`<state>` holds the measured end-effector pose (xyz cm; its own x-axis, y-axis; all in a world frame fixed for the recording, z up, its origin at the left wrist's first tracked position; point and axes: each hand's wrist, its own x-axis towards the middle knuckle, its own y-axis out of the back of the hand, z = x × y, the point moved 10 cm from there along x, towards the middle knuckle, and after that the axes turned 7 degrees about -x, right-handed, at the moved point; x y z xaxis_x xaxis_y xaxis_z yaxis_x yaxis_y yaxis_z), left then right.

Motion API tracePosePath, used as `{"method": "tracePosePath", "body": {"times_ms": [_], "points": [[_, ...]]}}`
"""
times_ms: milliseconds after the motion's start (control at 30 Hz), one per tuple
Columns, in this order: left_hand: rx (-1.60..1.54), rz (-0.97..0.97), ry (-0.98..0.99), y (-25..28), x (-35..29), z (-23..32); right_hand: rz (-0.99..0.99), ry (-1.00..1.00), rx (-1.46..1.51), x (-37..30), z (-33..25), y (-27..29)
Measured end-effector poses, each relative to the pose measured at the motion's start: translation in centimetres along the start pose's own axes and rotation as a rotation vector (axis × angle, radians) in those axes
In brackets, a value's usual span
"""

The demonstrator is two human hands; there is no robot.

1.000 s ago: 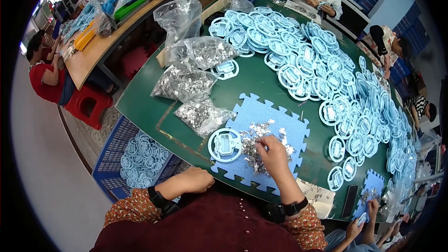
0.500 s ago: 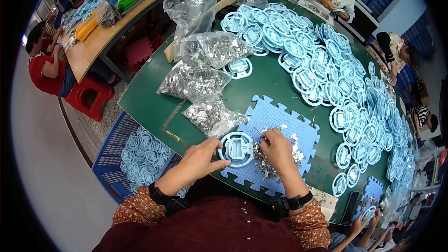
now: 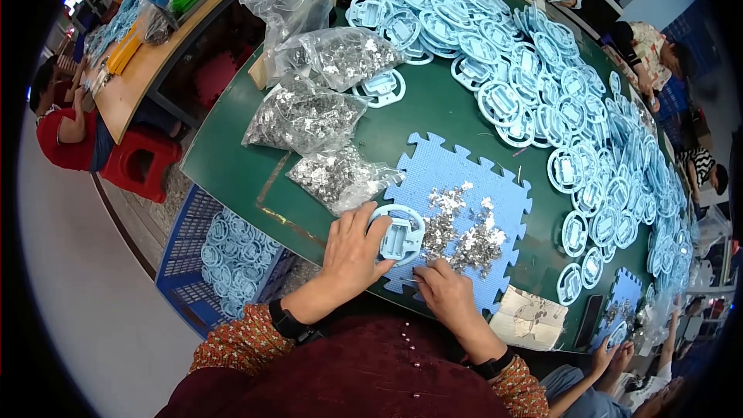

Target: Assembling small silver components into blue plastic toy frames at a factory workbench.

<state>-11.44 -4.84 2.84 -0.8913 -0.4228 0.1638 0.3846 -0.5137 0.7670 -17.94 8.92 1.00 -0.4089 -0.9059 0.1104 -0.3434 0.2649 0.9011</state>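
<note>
My left hand (image 3: 350, 257) is closed on the left side of a light-blue plastic ring-shaped part (image 3: 397, 240) with a rectangular box in its middle. The part rests at the left edge of a blue foam mat (image 3: 433, 166) with toothed edges. Just below and right of it, my right hand (image 3: 449, 294) pinches a thin metal tool (image 3: 418, 275) whose tip points toward the part; its exact kind is too small to tell. Small silvery metal pieces (image 3: 478, 246) lie in loose heaps on the mat, beyond my right hand.
Clear bags of metal pieces (image 3: 306, 116) stand left of the mat. Light-blue plastic parts (image 3: 530, 70) pile along the far and right table. A blue crate (image 3: 182, 263) of parts sits lower left. Cardboard (image 3: 530, 317) and a dark phone-like object (image 3: 590, 319) lie right. Co-workers sit around.
My right hand has moved from the metal heap down and toward me, to the lower edge of the ring-shaped part. My left hand has shifted its hold on that part, with fingers farther over its rim.
</note>
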Motion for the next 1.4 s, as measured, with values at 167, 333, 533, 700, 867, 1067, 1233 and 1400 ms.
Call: {"method": "tracePosePath", "body": {"times_ms": [167,333,533,700,867,1067,1233,1400], "points": [[-0.312,-0.067,0.062,-1.0,-0.6,-0.6,0.107,0.021,0.056,-0.5,0.3,0.7],[-0.587,-0.055,0.313,-0.6,-1.1,-2.6,0.153,-0.07,0.247,-1.0,1.6,1.9],[-0.875,-0.069,0.38,-1.8,-0.9,-3.8,0.103,-0.257,0.562,-0.3,2.6,2.4],[-0.875,-0.082,0.385,-0.6,-0.6,-2.0,0.027,-0.176,0.699,1.2,0.9,1.2],[-1.011,-0.111,0.395,-1.9,-0.7,-2.2,0.0,-0.166,0.657,1.5,1.0,0.4],[-0.998,-0.168,0.339,-2.4,-0.8,-1.6,0.025,-0.167,0.593,1.6,1.0,0.3],[-1.007,-0.149,0.335,-2.5,-1.0,-1.7,0.069,-0.123,0.453,1.8,0.2,1.3],[-1.088,-0.153,0.386,-3.2,-1.6,-2.8,0.088,-0.074,0.453,2.4,-1.1,1.6]]}}
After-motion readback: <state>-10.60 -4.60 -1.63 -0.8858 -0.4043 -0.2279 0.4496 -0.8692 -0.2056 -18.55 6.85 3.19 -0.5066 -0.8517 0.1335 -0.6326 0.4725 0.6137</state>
